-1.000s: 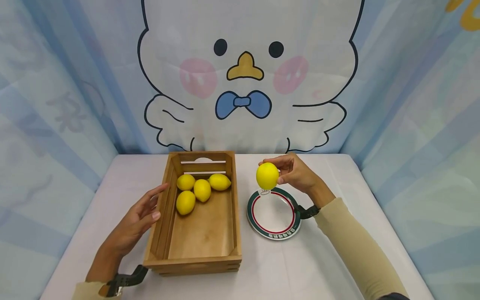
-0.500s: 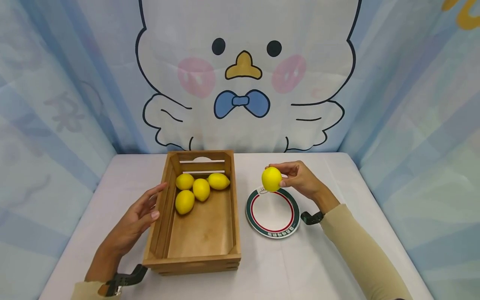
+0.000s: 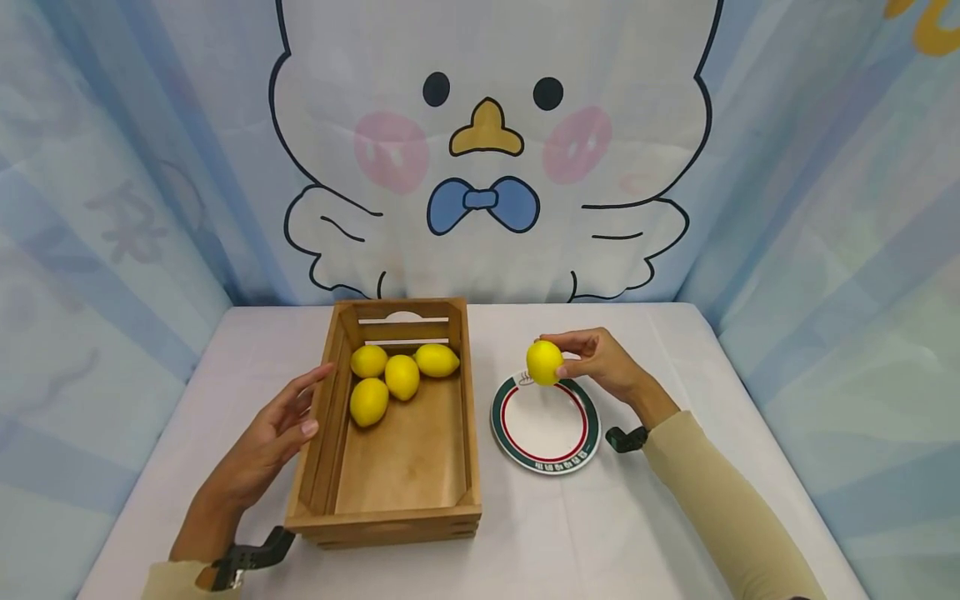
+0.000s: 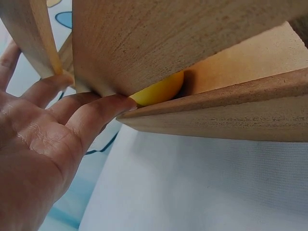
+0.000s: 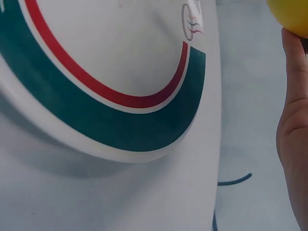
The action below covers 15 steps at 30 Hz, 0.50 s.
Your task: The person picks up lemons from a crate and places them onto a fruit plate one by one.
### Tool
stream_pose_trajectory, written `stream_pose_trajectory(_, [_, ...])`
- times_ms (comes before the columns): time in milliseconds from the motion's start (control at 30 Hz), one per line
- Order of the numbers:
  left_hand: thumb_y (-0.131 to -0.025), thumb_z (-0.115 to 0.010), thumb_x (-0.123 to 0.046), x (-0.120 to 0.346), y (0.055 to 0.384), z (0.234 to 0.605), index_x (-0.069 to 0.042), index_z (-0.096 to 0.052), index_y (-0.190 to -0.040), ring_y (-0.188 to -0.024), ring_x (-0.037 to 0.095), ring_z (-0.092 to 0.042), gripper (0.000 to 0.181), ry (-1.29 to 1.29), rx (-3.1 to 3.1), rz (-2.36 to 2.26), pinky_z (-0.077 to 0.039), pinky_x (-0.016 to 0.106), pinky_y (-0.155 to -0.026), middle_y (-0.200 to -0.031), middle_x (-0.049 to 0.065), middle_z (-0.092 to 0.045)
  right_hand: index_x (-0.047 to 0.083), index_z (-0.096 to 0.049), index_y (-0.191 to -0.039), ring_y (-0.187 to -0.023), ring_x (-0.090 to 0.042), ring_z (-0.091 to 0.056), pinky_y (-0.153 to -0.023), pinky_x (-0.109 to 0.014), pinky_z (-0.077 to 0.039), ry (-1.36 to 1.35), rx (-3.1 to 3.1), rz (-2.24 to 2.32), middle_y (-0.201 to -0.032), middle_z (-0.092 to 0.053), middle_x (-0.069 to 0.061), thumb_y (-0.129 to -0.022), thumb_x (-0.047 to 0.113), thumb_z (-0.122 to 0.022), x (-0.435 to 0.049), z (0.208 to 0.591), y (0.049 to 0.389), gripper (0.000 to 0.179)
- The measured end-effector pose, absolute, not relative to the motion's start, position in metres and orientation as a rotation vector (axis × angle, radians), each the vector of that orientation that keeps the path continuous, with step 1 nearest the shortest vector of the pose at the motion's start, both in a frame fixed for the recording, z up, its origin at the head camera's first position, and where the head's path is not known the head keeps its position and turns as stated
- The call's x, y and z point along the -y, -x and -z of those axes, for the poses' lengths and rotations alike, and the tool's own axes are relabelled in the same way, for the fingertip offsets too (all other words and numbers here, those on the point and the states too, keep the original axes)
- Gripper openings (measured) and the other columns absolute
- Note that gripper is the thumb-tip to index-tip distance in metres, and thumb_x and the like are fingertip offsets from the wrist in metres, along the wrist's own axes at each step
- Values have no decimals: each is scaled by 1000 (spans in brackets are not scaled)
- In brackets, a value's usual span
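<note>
My right hand (image 3: pixel 600 362) pinches a yellow lemon (image 3: pixel 544 362) between thumb and fingers, held up over the far rim of a round plate (image 3: pixel 546 467). The plate is white with a green band and a thin red ring. In the right wrist view only part of the lemon (image 5: pixel 292 17) shows at the top right corner. My left hand (image 3: pixel 273 437) rests with extended fingers against the left side of a wooden crate (image 3: pixel 382 525). The left wrist view shows those fingertips (image 4: pixel 126 102) at the side slats. Several lemons (image 3: pixel 402 377) lie at the crate's far end.
A white cloth covers the table (image 3: pixel 585 533). Curtains printed with a cartoon chick (image 3: pixel 487 250) hang behind it and along both sides. The crate's right wall (image 3: pixel 471 417) stands between the lemons inside and the plate.
My right hand has moved slightly to the right and down with the lemon. The left hand stays at the crate's side, and the lemons in the crate lie as before.
</note>
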<state>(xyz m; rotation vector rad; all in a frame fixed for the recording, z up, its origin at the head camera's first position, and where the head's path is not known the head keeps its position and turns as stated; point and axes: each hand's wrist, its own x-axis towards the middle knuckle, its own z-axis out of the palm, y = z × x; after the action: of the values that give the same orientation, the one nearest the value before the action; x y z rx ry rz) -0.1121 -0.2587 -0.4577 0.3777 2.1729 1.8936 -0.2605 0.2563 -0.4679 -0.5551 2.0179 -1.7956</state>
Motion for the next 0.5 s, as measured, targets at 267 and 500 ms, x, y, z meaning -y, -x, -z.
stream_pose_trajectory(267, [-110,-50,-12,259,112,458,-29,-23,-171,-163,53,-4,69,-368,-2191,-1880,-22,76,-118,-181,11,-7,9,-71,-139,-129,-26,-66,-97,-32,-62,476,-2137,1634,-142,-71,-7,-87,8,-86,-255,471,262,54])
stream_pose_trajectory(500, [-110,-50,-12,259,112,458,-29,-23,-171,-163,53,-3,68,-361,-2181,-1891,-21,78,-118,-181,11,-6,17,-76,-134,-138,-30,-62,-107,-32,-56,501,-2308,1415,-138,-74,-3,-84,17,-91,-250,471,264,52])
